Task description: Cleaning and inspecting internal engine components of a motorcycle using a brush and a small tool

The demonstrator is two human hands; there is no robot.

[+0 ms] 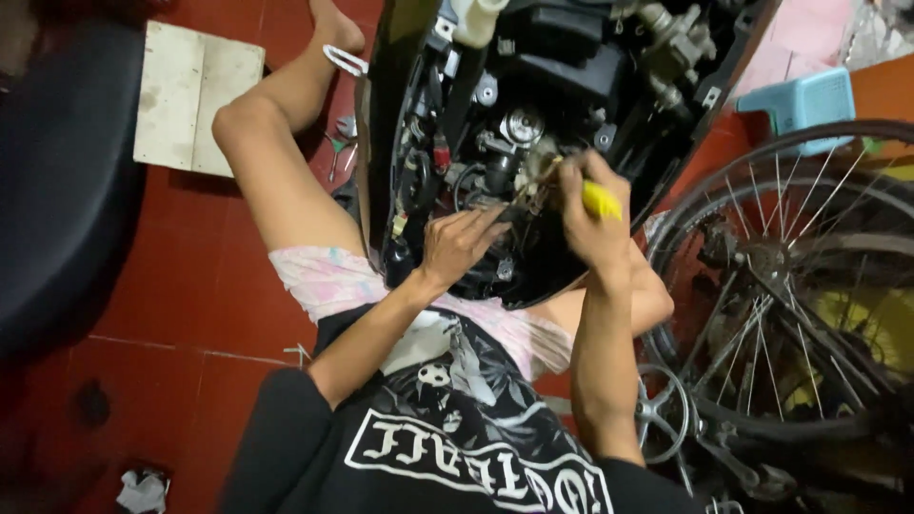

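Gripping a yellow-handled tool [598,199] in the engine [514,133].
Right hand [590,214] fisted around it; left hand [460,243] flat, fingers together.

- The screwdriver [598,198] tip is lost among blurred engine parts [519,133].
- The right hand [588,211] covers most of its yellow handle.
- The bicycle wheel [800,286] runs off the right edge.
- The tools [341,143] on the floor are too small to tell.
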